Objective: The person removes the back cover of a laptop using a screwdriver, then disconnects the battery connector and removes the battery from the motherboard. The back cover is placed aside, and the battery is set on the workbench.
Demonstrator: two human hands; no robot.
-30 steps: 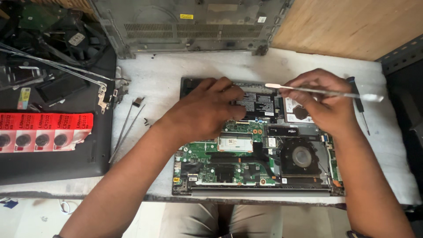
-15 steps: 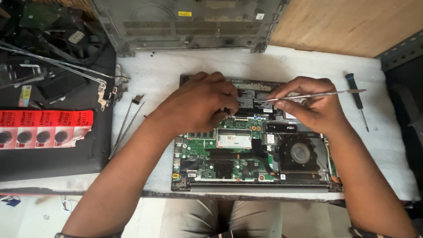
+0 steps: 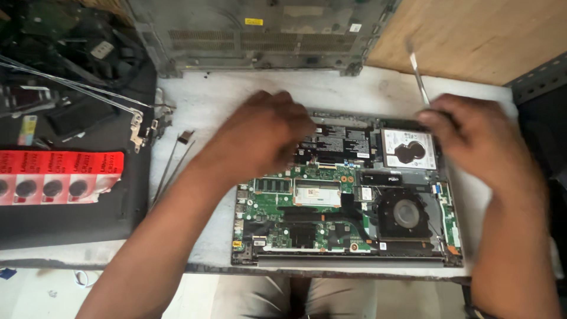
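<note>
Opened laptop (image 3: 345,195) lay flat on desk (image 3: 207,106), base cover off: green board, black fan, hard drive exposed. Left hand (image 3: 260,139) rested loosely curled over upper-left board edge, holding nothing. Right hand (image 3: 472,142) gripped thin metal tool (image 3: 418,77). Since previous frame, tool lifted off board, now pointing upward; right hand shifted rightward.
</note>
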